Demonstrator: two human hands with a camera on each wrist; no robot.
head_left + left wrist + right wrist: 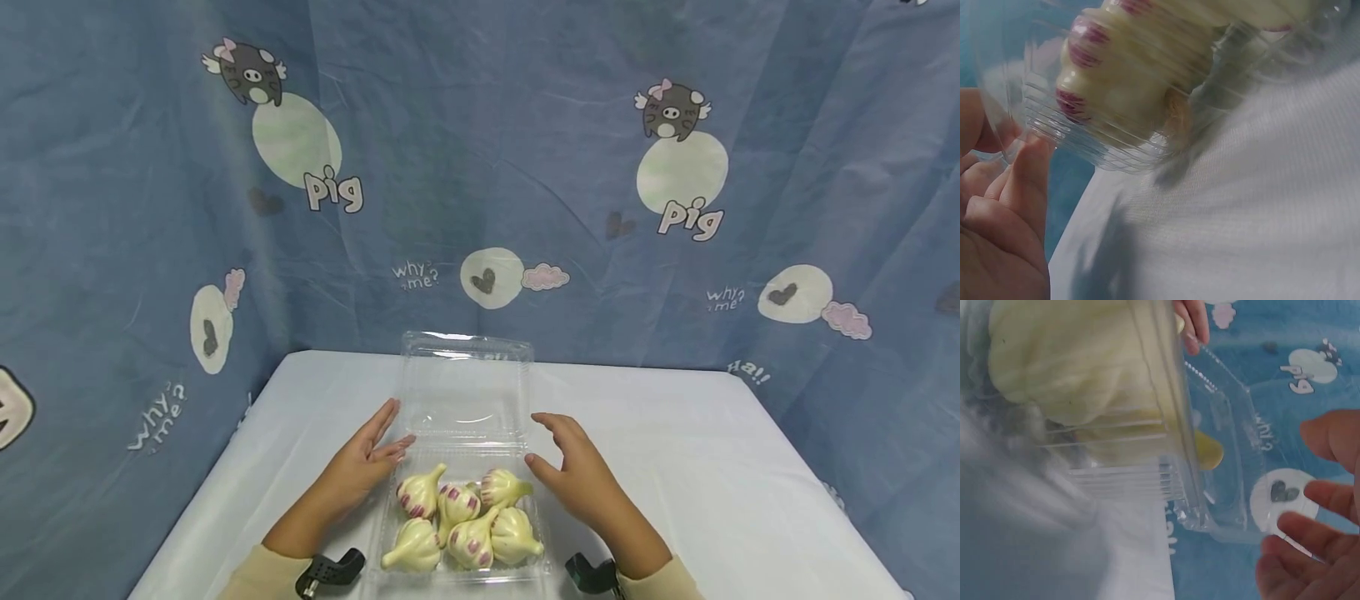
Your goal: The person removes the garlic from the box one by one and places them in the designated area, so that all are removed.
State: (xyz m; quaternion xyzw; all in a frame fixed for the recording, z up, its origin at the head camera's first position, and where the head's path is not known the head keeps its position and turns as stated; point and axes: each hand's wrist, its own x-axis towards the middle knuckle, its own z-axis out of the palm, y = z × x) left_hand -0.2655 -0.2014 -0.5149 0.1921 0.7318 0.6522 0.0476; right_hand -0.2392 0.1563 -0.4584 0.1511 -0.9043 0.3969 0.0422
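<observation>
A clear plastic clamshell box [459,577] holds several garlic bulbs [417,546], cream with purple patches. Its hinged lid [467,392] stands raised at the back. My left hand [358,467], fingers spread, is at the box's left side by the hinge, its thumb over the edge. In the left wrist view, fingertips [1034,153] meet the clear rim; exact contact is hard to tell. Beside the hinge on the right, my right hand [576,467] has its fingers apart and holds nothing. The right wrist view shows these fingers [1310,534] near the lid, with a yellowish garlic stem [1209,450] protruding past the rim.
A white cloth [675,467] covers the table under the box. Blue printed curtains [480,167] hang behind and at the sides. Black wrist devices [333,571] sit at both cuffs, close to the box's front corners.
</observation>
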